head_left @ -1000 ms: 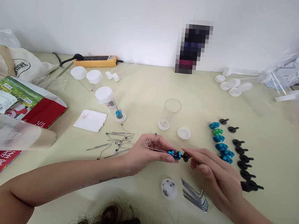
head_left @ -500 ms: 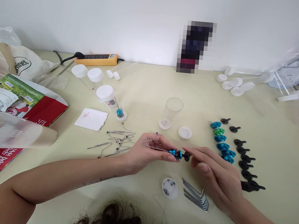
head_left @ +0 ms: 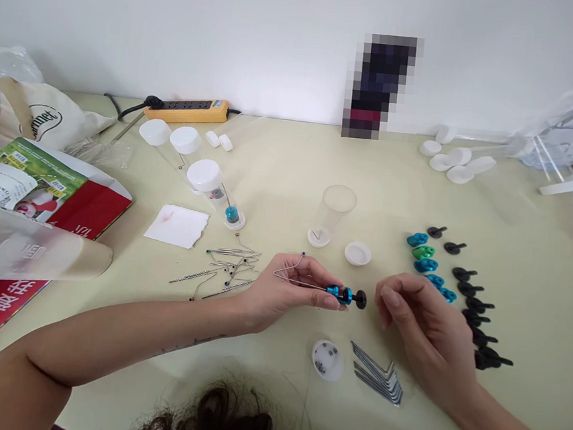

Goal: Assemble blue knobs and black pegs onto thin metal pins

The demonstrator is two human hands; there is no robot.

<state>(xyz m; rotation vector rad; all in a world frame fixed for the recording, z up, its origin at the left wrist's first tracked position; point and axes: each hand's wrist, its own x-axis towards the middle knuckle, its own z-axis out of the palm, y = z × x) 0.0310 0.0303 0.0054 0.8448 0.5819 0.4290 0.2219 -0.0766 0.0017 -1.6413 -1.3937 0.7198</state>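
Note:
My left hand (head_left: 300, 290) pinches a blue metal clamp piece (head_left: 338, 294) between thumb and fingers. From the piece a bent wire (head_left: 287, 274) with a small dark-blue ball tip runs back over the palm. A black screw with a round head (head_left: 360, 300) sticks out of its right end. To the right of that head, apart from it, is my right hand (head_left: 422, 327); its fingers are curled in, the thumb lies close to the index finger, and I see nothing in them. Under my hands are a white cap with tiny set screws (head_left: 326, 360) and several hex keys (head_left: 377, 375).
Blue and green clamp pieces (head_left: 423, 253) and black thumbscrews (head_left: 479, 304) stand in columns at right. Several loose wires (head_left: 232, 267) lie left. Clear tubes (head_left: 337, 209) with white caps (head_left: 358, 253), a yellow power strip (head_left: 188, 109) and a red-green bag (head_left: 97, 202) are around.
My right hand has drawn back from the black screw head, and its outstretched fingers have curled in. The left hand keeps its hold on the blue piece. The view has shifted slightly.

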